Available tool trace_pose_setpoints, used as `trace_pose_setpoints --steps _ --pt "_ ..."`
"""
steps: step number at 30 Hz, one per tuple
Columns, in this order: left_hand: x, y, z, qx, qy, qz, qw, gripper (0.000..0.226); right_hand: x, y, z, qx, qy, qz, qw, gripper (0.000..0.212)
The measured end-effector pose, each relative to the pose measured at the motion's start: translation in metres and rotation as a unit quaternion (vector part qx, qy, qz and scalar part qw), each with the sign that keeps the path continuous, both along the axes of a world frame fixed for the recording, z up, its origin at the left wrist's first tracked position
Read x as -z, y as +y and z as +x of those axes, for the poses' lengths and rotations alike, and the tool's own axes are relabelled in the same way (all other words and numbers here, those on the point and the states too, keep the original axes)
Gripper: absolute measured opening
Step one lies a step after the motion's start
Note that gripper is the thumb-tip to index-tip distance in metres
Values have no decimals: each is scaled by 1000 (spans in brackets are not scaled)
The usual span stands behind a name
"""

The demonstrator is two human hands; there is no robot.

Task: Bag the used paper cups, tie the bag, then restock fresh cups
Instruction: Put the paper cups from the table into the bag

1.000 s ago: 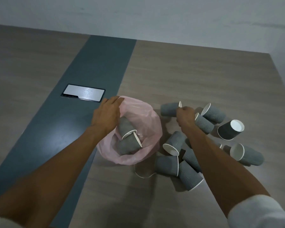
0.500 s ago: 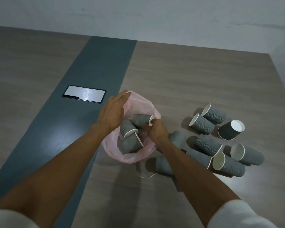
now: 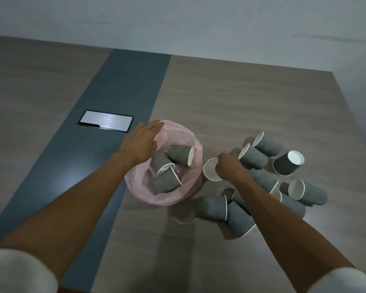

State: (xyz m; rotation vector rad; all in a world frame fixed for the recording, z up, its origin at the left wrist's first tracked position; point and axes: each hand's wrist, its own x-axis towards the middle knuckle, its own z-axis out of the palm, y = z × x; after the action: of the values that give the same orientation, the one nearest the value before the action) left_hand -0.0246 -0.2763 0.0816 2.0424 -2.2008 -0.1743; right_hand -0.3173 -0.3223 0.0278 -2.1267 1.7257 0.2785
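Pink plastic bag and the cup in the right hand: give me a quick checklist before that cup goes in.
1. Pink plastic bag mouth open: ok, left hand holds its far rim.
2. Right hand grips the grey ribbed paper cup: ok, white opening faces the bag.
3. Room in the bag: ok, three cups inside, space remains.
4. Cup empty of liquid: cannot tell.
5. Path from cup to bag clear: ok, nothing between them.
6. Loose cups on the wooden table steady: cannot tell, most lie on their sides.
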Motion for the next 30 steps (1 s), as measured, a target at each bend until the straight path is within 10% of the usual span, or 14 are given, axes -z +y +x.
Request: trace_pose_setpoints --steps 5,9,14,17,24,30 --pt "-9 4 16 -11 -33 15 999 70 -45 -8 32 86 -212 -52 972 24" --pt "-9 4 19 -10 2 13 1000 70 -44 26 81 5 -373 160 914 17" --pt "-10 6 13 -2 18 3 1000 70 -21 38 90 -11 -324 191 927 13" --pt "-10 9 1 0 5 11 1000 66 -27 33 58 -98 -147 156 972 29" --pt "-10 8 -23 -30 17 -5 999 50 -3 60 19 -224 141 213 940 74" --pt "-17 11 -12 -38 30 -32 998 54 -18 55 19 -184 -46 258 947 48"
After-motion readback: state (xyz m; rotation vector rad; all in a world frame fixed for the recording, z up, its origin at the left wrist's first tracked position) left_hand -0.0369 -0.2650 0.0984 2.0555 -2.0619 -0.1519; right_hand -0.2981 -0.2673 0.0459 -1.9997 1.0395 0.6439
